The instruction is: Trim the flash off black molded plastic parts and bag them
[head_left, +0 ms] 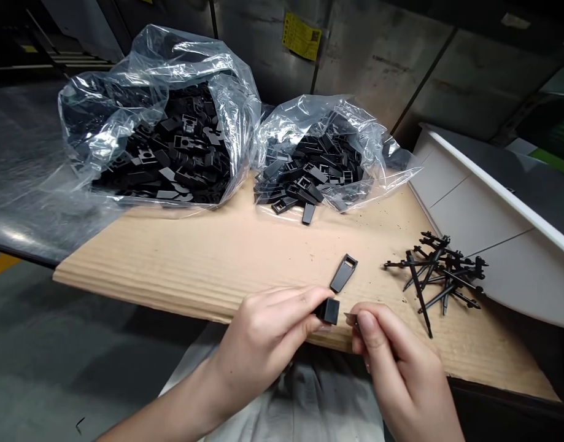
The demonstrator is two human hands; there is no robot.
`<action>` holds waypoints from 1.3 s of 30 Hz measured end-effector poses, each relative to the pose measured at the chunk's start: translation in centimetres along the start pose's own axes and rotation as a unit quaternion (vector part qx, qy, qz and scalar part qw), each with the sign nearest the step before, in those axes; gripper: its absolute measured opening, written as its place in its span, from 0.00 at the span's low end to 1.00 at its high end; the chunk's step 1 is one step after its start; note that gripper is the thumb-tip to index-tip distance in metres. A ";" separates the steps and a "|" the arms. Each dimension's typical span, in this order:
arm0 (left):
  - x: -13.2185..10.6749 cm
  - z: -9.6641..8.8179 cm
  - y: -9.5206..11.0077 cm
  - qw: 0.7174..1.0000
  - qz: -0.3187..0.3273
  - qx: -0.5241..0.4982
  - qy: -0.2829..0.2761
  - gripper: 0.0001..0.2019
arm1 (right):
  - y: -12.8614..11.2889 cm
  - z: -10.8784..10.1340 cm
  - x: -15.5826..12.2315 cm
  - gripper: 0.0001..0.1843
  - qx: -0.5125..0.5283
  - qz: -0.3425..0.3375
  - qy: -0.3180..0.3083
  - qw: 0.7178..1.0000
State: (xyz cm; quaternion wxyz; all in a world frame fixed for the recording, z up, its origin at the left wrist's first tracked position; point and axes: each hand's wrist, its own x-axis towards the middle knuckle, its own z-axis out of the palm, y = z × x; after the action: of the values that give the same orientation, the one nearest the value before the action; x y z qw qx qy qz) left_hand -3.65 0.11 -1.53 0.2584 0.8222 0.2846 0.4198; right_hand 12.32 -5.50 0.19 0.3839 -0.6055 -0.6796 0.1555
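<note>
My left hand (267,334) is closed in a pinch on a small black plastic piece (328,310) at the near edge of a corrugated cardboard sheet (208,258). My right hand (396,362) is closed too, thumb pressed against fingers on a thin small blade-like tool (350,317) whose tip points at the piece. A second black plastic piece (343,273) with a rectangular hole lies flat on the cardboard just beyond my hands.
Two open clear plastic bags, a large one (157,116) at the left and a smaller one (318,153) in the middle, hold many black plastic pieces. A pile of thin black sprue sticks (440,273) lies at the right. A white panel (493,202) slopes beyond the cardboard.
</note>
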 end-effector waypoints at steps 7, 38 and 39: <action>0.1 0.0 0.1 1.000 0.003 -0.020 -0.020 0.12 | 0.0 0.8 0.6 0.12 0.002 0.012 -0.008 1.000; 0.6 -0.6 0.5 0.961 -0.181 -0.209 -0.024 0.10 | 0.6 0.5 0.0 0.14 0.234 0.169 -0.027 0.957; 0.6 -0.5 0.5 0.956 -0.188 -0.224 -0.025 0.09 | 0.5 0.6 -0.1 0.14 0.239 0.174 -0.023 0.955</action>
State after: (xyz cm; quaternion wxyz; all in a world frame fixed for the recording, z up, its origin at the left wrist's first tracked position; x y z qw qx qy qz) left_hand -3.62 0.23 -0.59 0.5174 0.6851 0.3264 0.3955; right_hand 12.24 -5.37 -0.55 0.4691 -0.6007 -0.5154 0.3917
